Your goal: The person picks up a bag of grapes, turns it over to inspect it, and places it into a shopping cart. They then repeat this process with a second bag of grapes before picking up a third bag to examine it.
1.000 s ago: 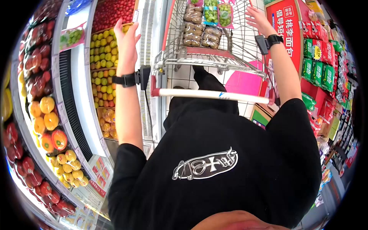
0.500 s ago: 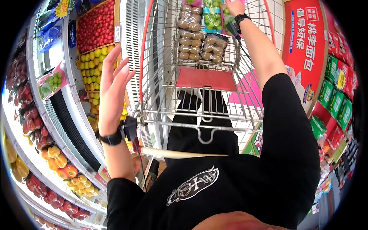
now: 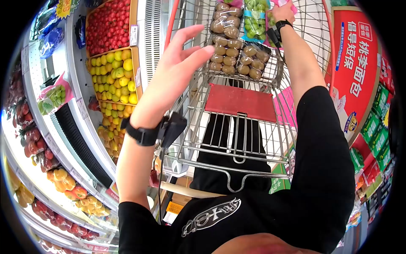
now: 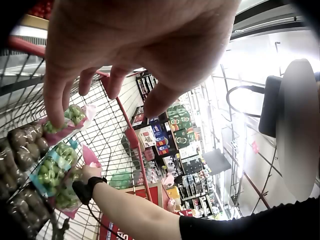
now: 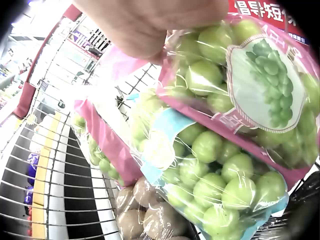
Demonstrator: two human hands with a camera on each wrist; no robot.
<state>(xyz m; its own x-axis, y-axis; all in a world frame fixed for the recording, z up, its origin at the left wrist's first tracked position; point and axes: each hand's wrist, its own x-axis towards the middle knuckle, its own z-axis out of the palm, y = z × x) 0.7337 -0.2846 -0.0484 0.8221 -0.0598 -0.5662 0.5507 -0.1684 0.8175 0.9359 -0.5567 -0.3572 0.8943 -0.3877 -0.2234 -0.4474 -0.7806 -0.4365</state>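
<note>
My right hand (image 3: 282, 13) is at the far end of the shopping cart (image 3: 243, 157), pinching the gathered top of a pink-edged bag of green grapes (image 5: 270, 85). That bag overlaps a blue-edged bag of green grapes (image 5: 215, 185) in the right wrist view. Another pink bag of grapes (image 5: 107, 150) lies beyond them. Wrapped packs of kiwifruit (image 3: 222, 53) sit nearer me in the cart. Over the cart's left side hovers my left hand (image 3: 171, 72), thumb and fingers spread and nothing in it.
Fruit crates on the left hold red fruit (image 3: 111, 27) and yellow-green fruit (image 3: 114, 76). Refrigerated shelves with wrapped fruit (image 3: 31, 142) curve along that side. A red bread display (image 3: 355, 63) stands to the right. The cart's red flap (image 3: 240, 101) lies between me and the kiwifruit.
My right hand has swung in from the cart's right side and taken hold of the grape bag's top. The left hand has moved rightward over the cart. The cart is closer to my body.
</note>
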